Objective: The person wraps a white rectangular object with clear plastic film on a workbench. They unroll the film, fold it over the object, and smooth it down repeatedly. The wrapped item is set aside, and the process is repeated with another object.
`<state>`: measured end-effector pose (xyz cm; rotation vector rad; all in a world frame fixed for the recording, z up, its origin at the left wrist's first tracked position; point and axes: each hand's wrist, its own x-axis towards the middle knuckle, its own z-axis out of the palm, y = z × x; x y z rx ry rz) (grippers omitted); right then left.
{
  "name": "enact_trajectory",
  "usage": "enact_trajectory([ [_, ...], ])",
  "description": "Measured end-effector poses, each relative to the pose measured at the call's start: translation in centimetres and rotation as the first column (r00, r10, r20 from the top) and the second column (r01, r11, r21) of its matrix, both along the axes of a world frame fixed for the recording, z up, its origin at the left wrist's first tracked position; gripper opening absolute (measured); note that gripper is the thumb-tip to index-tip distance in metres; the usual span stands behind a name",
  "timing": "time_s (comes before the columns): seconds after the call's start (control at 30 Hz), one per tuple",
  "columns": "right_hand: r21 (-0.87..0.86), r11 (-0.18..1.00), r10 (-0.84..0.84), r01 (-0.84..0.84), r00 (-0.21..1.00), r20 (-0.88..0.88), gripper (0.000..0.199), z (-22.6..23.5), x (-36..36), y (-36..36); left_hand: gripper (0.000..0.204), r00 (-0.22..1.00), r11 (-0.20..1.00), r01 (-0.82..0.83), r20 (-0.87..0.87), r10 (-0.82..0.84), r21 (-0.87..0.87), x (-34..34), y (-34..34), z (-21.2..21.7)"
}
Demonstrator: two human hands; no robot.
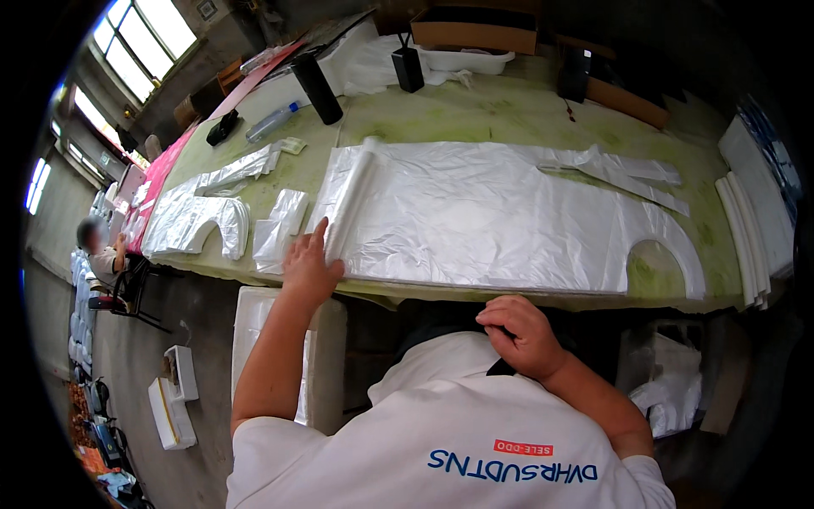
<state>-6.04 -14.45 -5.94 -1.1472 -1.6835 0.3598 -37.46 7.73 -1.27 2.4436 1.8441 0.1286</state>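
Note:
A stack of thin white plastic aprons (492,220) lies flat across the table, with a curved cut-out and strap-like strips toward its right end. Its left end is folded over into a long rolled edge (348,199). My left hand (310,267) is at the near end of that fold, fingers spread, thumb and index finger by the plastic. Beside it lies a small folded piece of white plastic (281,227). Near the table's front edge, close to my body, my right hand (523,335) is curled closed; whatever is inside its fingers is hidden.
More cut white plastic (199,216) lies at the left. Farther back are a clear bottle (271,123), a black cylinder (317,89), a black box-shaped device (408,68) and a cardboard box (475,32). White rolls (743,237) stand at the right edge. Another person (106,259) sits far left.

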Motion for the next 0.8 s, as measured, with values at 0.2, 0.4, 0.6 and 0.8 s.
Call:
enact_trajectory([
  [0.2,-0.048,0.999,-0.004,0.003,1.0,-0.027,0.018,0.1,0.0,-0.2,0.068,0.99,0.992,0.115,0.076,-0.119,0.049,2.3,-2.2,-0.2],
  [0.4,-0.071,0.997,-0.007,0.006,1.0,-0.017,0.019,-0.3,0.1,-0.2,0.065,0.965,0.924,0.219,0.21,-0.157,-0.315,3.4,-3.3,2.1],
  [0.6,-0.104,0.995,-0.006,0.001,0.999,-0.044,0.02,-0.5,-0.1,-0.2,0.066,0.927,0.917,0.316,0.127,-0.353,0.243,2.5,-4.5,-1.1],
  [0.8,-0.108,0.994,-0.007,0.003,0.999,-0.041,0.021,-0.8,-0.1,-0.2,0.083,0.951,0.965,0.26,0.183,-0.25,-0.036,3.4,-5.6,0.9],
])
